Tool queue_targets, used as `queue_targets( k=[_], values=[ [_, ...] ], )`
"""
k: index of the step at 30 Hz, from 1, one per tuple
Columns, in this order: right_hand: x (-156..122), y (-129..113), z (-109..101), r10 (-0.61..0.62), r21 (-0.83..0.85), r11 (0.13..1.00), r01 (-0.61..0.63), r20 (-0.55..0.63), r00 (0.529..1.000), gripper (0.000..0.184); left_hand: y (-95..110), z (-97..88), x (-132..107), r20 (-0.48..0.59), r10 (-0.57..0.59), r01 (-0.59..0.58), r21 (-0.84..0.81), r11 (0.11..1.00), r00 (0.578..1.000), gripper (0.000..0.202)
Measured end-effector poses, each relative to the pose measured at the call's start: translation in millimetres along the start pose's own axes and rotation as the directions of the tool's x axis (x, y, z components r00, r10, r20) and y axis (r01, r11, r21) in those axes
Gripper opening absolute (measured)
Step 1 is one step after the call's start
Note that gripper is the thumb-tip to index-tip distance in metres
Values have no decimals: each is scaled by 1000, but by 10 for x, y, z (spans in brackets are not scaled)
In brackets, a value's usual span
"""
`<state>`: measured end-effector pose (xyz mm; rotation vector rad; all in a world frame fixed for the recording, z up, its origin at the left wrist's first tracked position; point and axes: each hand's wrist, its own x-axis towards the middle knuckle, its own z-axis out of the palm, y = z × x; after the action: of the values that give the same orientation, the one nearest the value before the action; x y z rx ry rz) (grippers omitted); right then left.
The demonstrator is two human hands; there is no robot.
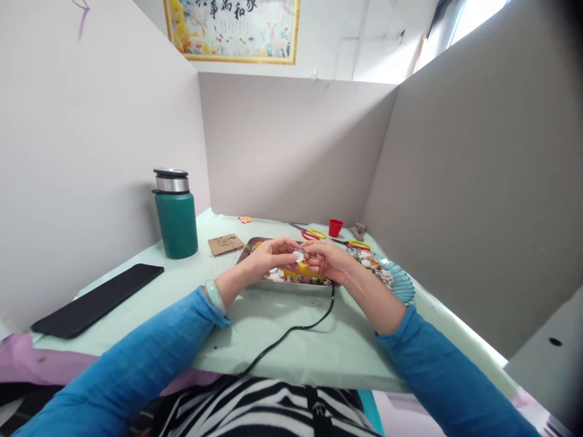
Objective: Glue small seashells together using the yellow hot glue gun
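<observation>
My left hand (pixel 276 255) and my right hand (pixel 328 260) meet above a shallow metal tray (pixel 268 284). The fingertips of both are pinched together around something small, too hidden to name. Below them in the tray lie white and brown shell-like pieces (pixel 276 275) and a yellow tool (pixel 304 271), perhaps a glue gun, partly covered by my hands. A black cord (pixel 291 329) runs from the tray's right side toward me over the table's front edge. Beside my right wrist is a blue ribbed, shell-shaped dish (pixel 399 280) holding several small shells (pixel 374 262).
A green bottle (pixel 177 224) and a black flat pad (pixel 100 299) stand and lie on the left. Brown card (pixel 226 244) is left of the tray. Behind are red-and-yellow scissors (pixel 314 234), a second pair (pixel 358 244) and a red cup (pixel 336 227). Grey partitions (pixel 291 145) enclose the table.
</observation>
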<state>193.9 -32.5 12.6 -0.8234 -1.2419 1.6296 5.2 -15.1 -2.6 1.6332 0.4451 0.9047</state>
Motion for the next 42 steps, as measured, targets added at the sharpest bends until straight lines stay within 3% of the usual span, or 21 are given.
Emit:
queue_targets(
  k=[6, 11, 13, 15, 17, 18, 21, 24, 27, 29, 30, 32, 34, 35, 36, 38, 40, 42],
  values=[
    [8, 27, 1, -97, -62, 993, 96, -11, 995, 23, 2, -19, 11, -51, -43, 36, -135, 990, 998, 33],
    [-12, 37, 10, -241, -338, 917, 212, -45, 969, 27, 12, -14, 21, -78, -65, 46, -229, 972, 995, 29],
    [-20, 32, -4, -358, -593, 765, 252, -66, 931, 24, 8, -23, 29, -109, -68, 36, -272, 962, 992, 27],
    [-24, 33, -32, -465, -849, 474, 233, -17, 885, 21, 5, -46, 40, -177, -78, 18, -319, 948, 981, 26],
    [-24, 47, -68, -452, -968, 186, 168, 67, 890, 19, 5, -80, 55, -250, -94, -3, -359, 933, 964, 26],
    [-23, 60, -85, -404, -986, 91, 142, 94, 910, 21, 6, -98, 62, -278, -99, -13, -375, 927, 955, 26],
    [-19, 111, -119, -265, -995, -42, 95, 102, 959, 30, 10, -143, 83, -324, -101, -41, -406, 913, 941, 25],
    [-9, 156, -124, -240, -993, -89, 81, 101, 966, 31, 15, -168, 93, -340, -89, -64, -416, 907, 936, 24],
    [21, 165, -129, -299, -994, -47, 97, 107, 948, 23, 15, -197, 97, -372, -66, -100, -410, 907, 926, 23],
    [46, 135, -141, -350, -993, 66, 100, 71, 934, 20, 9, -224, 100, -406, -56, -122, -399, 909, 912, 22],
    [56, 108, -152, -362, -981, 169, 92, 25, 932, 21, 5, -237, 102, -421, -56, -127, -396, 910, 905, 22],
    [62, 31, -177, -349, -884, 461, 72, -106, 931, 23, -5, -256, 107, -436, -62, -128, -395, 910, 898, 22],
    [42, -67, -201, -321, -645, 755, 121, -202, 925, 26, -13, -261, 111, -430, -67, -124, -403, 907, 900, 22],
    [23, -118, -210, -330, -494, 849, 188, -218, 919, 28, -14, -259, 112, -423, -68, -122, -407, 905, 904, 21],
    [0, -165, -215, -353, -345, 900, 266, -221, 909, 29, -14, -254, 112, -415, -69, -119, -410, 904, 907, 21],
    [-50, -236, -206, -405, -109, 914, 390, -222, 887, 33, -11, -242, 111, -400, -71, -111, -414, 903, 914, 21],
    [-90, -264, -169, -369, 24, 924, 382, -216, 904, 34, -7, -232, 109, -392, -69, -111, -416, 903, 917, 21],
    [-113, -252, -108, -265, 78, 955, 285, -202, 943, 29, -5, -229, 107, -391, -64, -116, -421, 900, 918, 21]
  ],
)
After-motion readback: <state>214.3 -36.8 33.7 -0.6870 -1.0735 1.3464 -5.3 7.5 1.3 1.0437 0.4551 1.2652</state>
